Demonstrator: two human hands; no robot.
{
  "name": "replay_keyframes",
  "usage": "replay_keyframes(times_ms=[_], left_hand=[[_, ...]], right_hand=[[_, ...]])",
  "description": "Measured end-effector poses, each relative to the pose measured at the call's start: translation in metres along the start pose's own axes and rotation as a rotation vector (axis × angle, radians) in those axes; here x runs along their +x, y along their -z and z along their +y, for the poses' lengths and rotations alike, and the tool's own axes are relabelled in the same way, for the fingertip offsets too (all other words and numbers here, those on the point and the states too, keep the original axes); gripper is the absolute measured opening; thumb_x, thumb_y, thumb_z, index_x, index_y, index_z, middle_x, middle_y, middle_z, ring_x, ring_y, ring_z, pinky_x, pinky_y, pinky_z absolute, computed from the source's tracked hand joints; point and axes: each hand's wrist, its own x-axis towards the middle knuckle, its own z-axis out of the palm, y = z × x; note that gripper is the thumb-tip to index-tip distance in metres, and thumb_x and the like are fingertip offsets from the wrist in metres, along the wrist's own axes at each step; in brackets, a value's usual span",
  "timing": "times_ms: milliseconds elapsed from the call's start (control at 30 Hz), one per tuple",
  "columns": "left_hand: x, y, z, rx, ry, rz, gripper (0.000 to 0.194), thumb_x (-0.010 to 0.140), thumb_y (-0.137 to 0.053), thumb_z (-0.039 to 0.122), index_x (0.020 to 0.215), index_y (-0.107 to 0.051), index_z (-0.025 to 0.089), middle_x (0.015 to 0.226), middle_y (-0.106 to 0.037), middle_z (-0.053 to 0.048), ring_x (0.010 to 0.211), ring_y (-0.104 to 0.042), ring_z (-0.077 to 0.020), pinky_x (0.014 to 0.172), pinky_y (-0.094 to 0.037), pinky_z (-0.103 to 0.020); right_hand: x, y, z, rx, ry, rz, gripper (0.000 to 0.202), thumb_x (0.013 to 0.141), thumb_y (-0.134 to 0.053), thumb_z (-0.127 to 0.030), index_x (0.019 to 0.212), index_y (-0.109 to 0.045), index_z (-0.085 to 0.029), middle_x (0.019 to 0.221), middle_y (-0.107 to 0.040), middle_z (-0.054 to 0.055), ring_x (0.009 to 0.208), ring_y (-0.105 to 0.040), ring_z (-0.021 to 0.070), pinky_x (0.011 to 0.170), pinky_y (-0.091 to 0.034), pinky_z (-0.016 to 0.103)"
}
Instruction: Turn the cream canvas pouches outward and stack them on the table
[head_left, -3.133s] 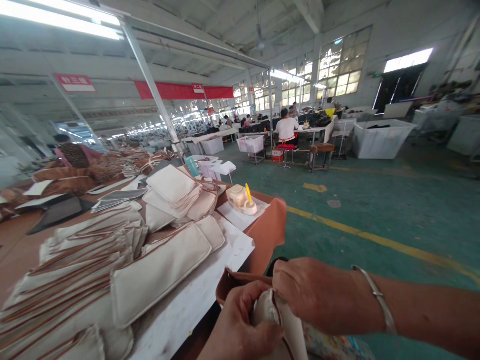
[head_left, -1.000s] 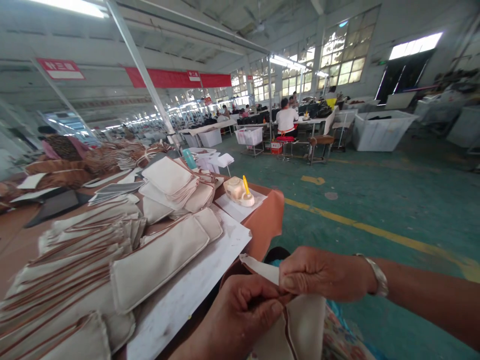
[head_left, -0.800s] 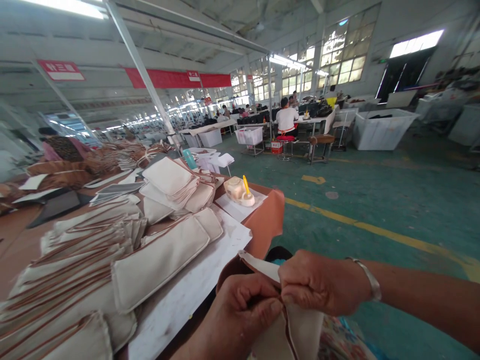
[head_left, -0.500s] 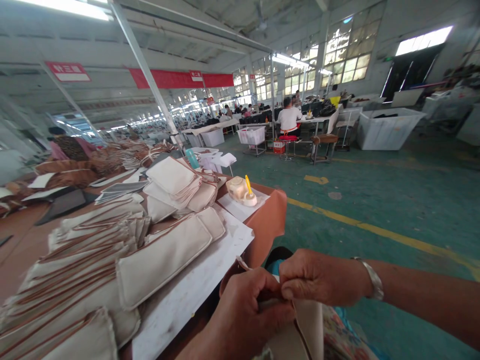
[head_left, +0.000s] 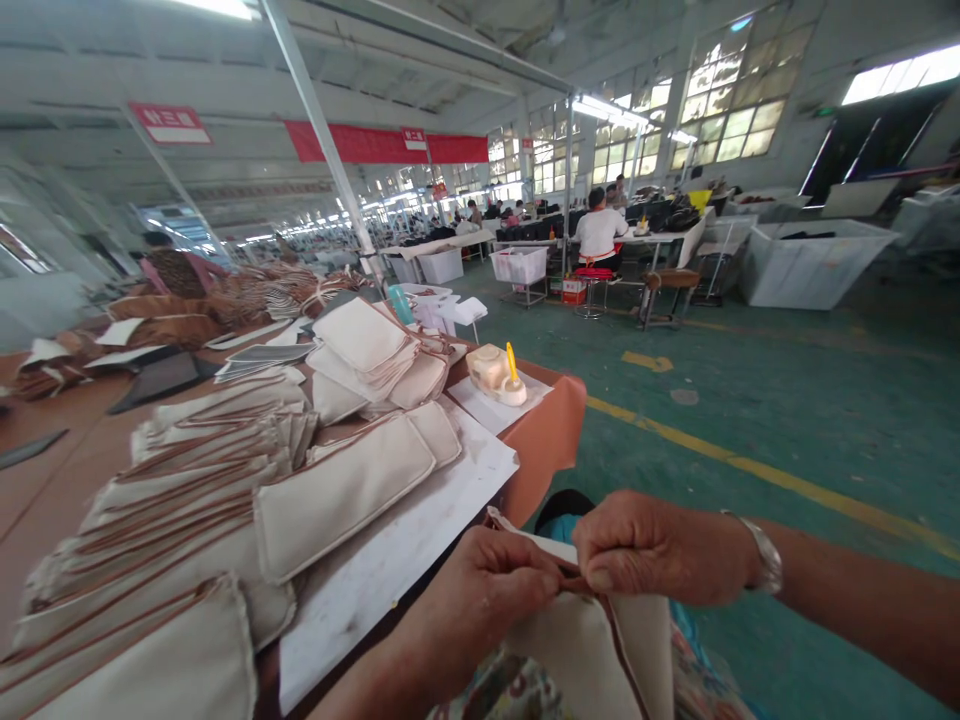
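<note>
Over my lap lies a cream leather piece point(head_left: 574, 655) with a brown edge running down it. My left hand point(head_left: 480, 600) pinches that brown edge between thumb and fingers. Close beside it, my right hand point(head_left: 645, 550) is closed on the same edge, knuckles up, with a silver bracelet on the wrist. Part of the piece is hidden beneath both hands. To the left, a long cream panel point(head_left: 345, 490) rests on top of a row of similar brown-edged pieces point(head_left: 172, 540), which lie overlapping on the table.
A white sheet point(head_left: 390, 560) covers the brown table's near edge. At the corner stands a glue container point(head_left: 487, 370) with a yellow-handled brush point(head_left: 512, 362). Stacked cream panels point(head_left: 367, 345) lie behind. A co-worker in white point(head_left: 600, 230) sits farther off, near a large white bin point(head_left: 814, 265).
The view has swung slightly left, so the scene sits farther right. My left fingers have shifted along the edge and straightened, uncovering more of the cream piece. My right hand keeps its grip.
</note>
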Motion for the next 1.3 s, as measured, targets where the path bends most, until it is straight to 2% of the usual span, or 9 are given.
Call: replay_keyframes(times_ms=[333,467,633,767,900,1000,1100,1200,1300], left_hand=[[-0.001,-0.016,-0.013,-0.108,-0.076,0.091,0.009,0.052,-0.058,0.014,0.06,-0.055,0.014,0.069,-0.065,-0.005,0.058,-0.046,-0.0119,0.055,-0.031,-0.025],[-0.004,-0.014,-0.006,-0.157,-0.039,-0.007,0.013,0.055,-0.061,0.022,0.063,-0.059,0.012,0.061,-0.056,-0.003,0.053,-0.038,-0.0098,0.052,-0.025,-0.025],[-0.001,-0.022,-0.003,-0.012,0.004,0.093,0.012,0.056,-0.061,0.022,0.061,-0.061,0.012,0.058,-0.054,-0.002,0.053,-0.038,-0.0099,0.051,-0.026,-0.025],[-0.001,-0.03,-0.003,0.019,-0.113,0.097,0.005,0.059,-0.058,0.017,0.06,-0.058,0.012,0.071,-0.065,-0.008,0.059,-0.046,-0.0124,0.054,-0.032,-0.025],[-0.002,-0.006,-0.012,0.038,-0.145,-0.051,0.018,0.071,-0.07,0.027,0.071,-0.06,0.012,0.08,-0.065,-0.008,0.066,-0.049,-0.0127,0.059,-0.036,-0.024],[-0.003,0.034,-0.023,0.19,-0.055,-0.224,0.033,0.072,-0.077,0.041,0.08,-0.063,0.012,0.073,-0.058,-0.002,0.062,-0.044,-0.0107,0.056,-0.032,-0.022],[-0.005,0.063,-0.022,0.382,-0.018,-0.263,0.038,0.073,-0.074,0.049,0.075,-0.064,0.012,0.071,-0.054,0.0,0.064,-0.044,-0.0122,0.058,-0.033,-0.023],[-0.009,0.056,0.001,0.633,-0.144,-0.191,0.033,0.084,-0.064,0.046,0.074,-0.063,0.014,0.074,-0.054,0.0,0.071,-0.046,-0.0139,0.064,-0.034,-0.024],[-0.008,0.024,0.035,0.929,-0.3,-0.14,0.023,0.089,-0.059,0.034,0.075,-0.06,0.017,0.074,-0.054,0.002,0.069,-0.046,-0.0122,0.062,-0.031,-0.023]], right_hand=[[-0.002,-0.002,0.013,0.042,-0.099,0.021,0.041,0.089,-0.056,-0.049,0.078,-0.063,-0.01,0.063,-0.048,-0.004,0.057,-0.038,0.0062,0.052,-0.03,0.017],[-0.001,-0.004,0.007,0.007,-0.089,0.006,0.036,0.089,-0.056,-0.044,0.078,-0.062,-0.011,0.066,-0.052,-0.002,0.058,-0.041,0.0064,0.054,-0.032,0.017],[-0.001,-0.006,0.0,-0.025,-0.05,0.023,0.026,0.088,-0.056,-0.034,0.075,-0.061,-0.012,0.066,-0.051,-0.003,0.059,-0.043,0.0059,0.055,-0.033,0.016],[-0.008,-0.006,0.004,0.023,-0.06,0.025,0.034,0.09,-0.055,-0.042,0.076,-0.06,-0.012,0.066,-0.049,-0.003,0.059,-0.041,0.0063,0.055,-0.032,0.017],[-0.013,-0.005,0.007,0.047,-0.045,0.027,0.04,0.092,-0.052,-0.047,0.078,-0.06,-0.011,0.068,-0.049,-0.003,0.06,-0.04,0.0065,0.055,-0.03,0.019],[-0.019,0.003,0.008,0.032,-0.02,0.043,0.04,0.093,-0.052,-0.047,0.077,-0.06,-0.011,0.069,-0.049,-0.003,0.061,-0.041,0.0067,0.056,-0.03,0.019],[-0.025,0.022,0.014,-0.01,-0.045,0.04,0.042,0.093,-0.051,-0.047,0.076,-0.06,-0.011,0.071,-0.05,-0.002,0.065,-0.044,0.0081,0.059,-0.032,0.021],[-0.021,0.042,0.014,-0.146,-0.125,-0.013,0.041,0.094,-0.05,-0.046,0.081,-0.064,-0.01,0.072,-0.055,0.001,0.066,-0.048,0.0104,0.062,-0.037,0.023],[-0.001,0.044,0.002,-0.254,-0.066,0.042,0.037,0.093,-0.054,-0.044,0.109,-0.065,-0.012,0.101,-0.064,0.008,0.089,-0.057,0.0175,0.082,-0.044,0.03]])
